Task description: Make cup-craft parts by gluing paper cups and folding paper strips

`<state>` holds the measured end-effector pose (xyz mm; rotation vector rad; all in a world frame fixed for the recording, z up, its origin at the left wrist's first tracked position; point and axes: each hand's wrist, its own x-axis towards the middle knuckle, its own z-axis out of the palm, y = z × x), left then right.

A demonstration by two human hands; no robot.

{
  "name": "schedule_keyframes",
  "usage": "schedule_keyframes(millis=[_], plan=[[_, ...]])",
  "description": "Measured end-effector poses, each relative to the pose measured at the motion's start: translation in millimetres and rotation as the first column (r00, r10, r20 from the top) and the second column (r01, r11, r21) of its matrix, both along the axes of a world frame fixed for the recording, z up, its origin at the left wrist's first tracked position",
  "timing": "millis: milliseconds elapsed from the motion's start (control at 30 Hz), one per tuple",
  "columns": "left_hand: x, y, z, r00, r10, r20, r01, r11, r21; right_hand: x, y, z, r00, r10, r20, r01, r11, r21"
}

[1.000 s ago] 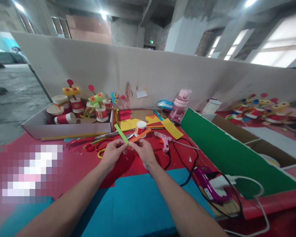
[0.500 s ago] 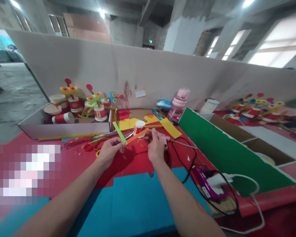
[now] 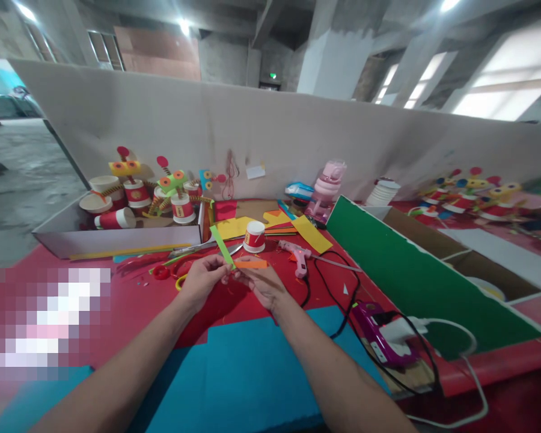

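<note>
A green paper strip (image 3: 222,245) and an orange paper strip (image 3: 252,264) meet at one end, forming a corner. My left hand (image 3: 206,276) pinches the green strip near that corner. My right hand (image 3: 260,284) has its fingertips closed on the same joint, with the orange strip lying over its fingers. Both hands are nearly touching above the red tabletop (image 3: 234,316). Just beyond them a red and white paper cup (image 3: 254,237) stands upside down. To the right lies a pink glue gun (image 3: 297,255), apart from both hands.
Scissors (image 3: 161,272) lie left of my hands. A white box (image 3: 130,236) holds several cup figures. Yellow paper (image 3: 313,233) lies behind the glue gun. A green-sided box (image 3: 415,270) and a purple power strip (image 3: 383,340) with cables stand right. Blue board (image 3: 256,367) lies in front.
My right hand has moved left and down from beside the glue gun to the corner of the strips. The orange strip has swung to lie level, and the glue gun shows fully.
</note>
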<state>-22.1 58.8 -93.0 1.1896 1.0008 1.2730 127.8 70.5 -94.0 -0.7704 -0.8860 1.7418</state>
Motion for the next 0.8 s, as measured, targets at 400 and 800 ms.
schedule_keyframes(millis=[400,800], plan=[[1.7,-1.2,-0.1,0.997,0.027,0.068,-0.024,0.999,-0.049,-1.5,1.1,-1.5,0.999,0.048,-0.008,-0.048,0.998,0.034],[5.4,-2.5,0.3,0.996,0.007,0.083,-0.002,0.999,-0.053,-4.5,2.6,-6.3,0.938,-0.174,0.301,0.093,0.959,0.266]])
